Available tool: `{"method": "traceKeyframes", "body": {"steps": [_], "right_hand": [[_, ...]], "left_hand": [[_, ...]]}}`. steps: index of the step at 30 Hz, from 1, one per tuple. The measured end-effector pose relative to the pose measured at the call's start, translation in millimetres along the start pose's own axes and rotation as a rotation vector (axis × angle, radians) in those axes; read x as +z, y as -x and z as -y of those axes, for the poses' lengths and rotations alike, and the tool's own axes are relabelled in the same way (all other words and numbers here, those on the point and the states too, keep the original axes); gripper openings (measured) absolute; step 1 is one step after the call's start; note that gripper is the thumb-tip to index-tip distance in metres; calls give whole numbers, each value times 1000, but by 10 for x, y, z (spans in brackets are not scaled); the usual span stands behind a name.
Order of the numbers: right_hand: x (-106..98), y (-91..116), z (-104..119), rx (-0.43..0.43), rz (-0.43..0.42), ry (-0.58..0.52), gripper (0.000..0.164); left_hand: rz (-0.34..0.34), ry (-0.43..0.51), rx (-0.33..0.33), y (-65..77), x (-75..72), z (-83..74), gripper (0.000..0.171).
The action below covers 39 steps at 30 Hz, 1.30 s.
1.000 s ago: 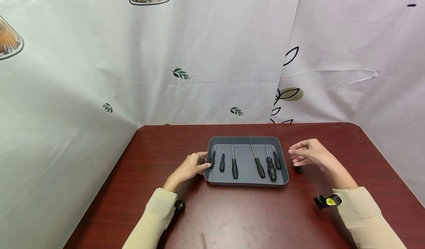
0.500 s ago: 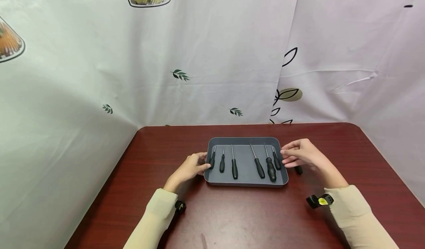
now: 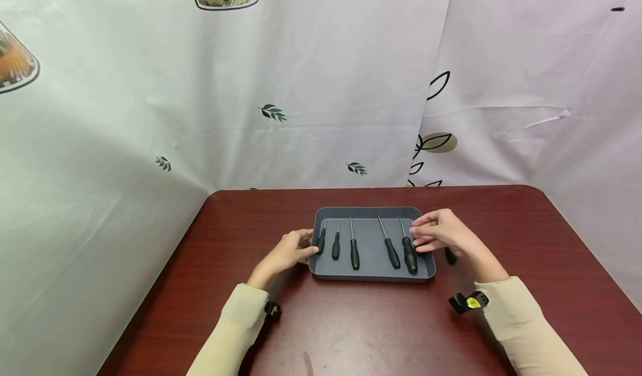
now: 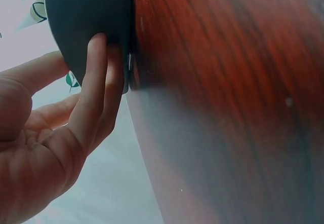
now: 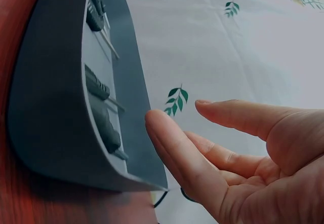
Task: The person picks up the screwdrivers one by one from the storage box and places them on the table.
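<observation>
A grey rectangular tray with several black-handled screwdrivers laid side by side sits on the table. At its left end my left hand grips the wall, thumb over the rim; in the left wrist view the fingers lie against the tray's outer side. My right hand hovers over the tray's right end, with nothing between thumb and fingers in the right wrist view. It partly covers the rightmost screwdriver in the head view. Nearest to it is the thick-handled screwdriver. A slimmer screwdriver lies left of that one.
Right of the tray, a black handle lies on the table, partly hidden behind my right hand. The dark red wooden table meets a white patterned cloth at its back edge.
My right hand has moved left, from beside the black handle on the table to over the tray's right end. My left hand and the tray have stayed in place.
</observation>
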State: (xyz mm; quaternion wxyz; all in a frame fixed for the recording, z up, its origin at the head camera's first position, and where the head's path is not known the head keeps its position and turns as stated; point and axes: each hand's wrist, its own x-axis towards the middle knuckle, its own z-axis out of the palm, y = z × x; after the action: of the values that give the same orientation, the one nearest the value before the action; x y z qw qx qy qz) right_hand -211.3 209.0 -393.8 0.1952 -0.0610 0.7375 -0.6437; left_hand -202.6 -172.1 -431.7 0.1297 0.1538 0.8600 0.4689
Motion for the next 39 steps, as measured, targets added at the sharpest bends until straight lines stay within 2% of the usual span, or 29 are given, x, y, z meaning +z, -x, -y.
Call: {"method": "traceKeyframes", "body": {"steps": [10, 27, 39], "right_hand": [[193, -91, 19, -6, 14, 16, 42], [460, -246, 40, 1, 33, 61, 32], [633, -353, 28, 18, 42, 96, 28]], "left_hand": [[16, 33, -1, -3, -8, 35, 54], [10, 43, -14, -9, -8, -2, 53], [2, 35, -26, -5, -16, 29, 55]]}}
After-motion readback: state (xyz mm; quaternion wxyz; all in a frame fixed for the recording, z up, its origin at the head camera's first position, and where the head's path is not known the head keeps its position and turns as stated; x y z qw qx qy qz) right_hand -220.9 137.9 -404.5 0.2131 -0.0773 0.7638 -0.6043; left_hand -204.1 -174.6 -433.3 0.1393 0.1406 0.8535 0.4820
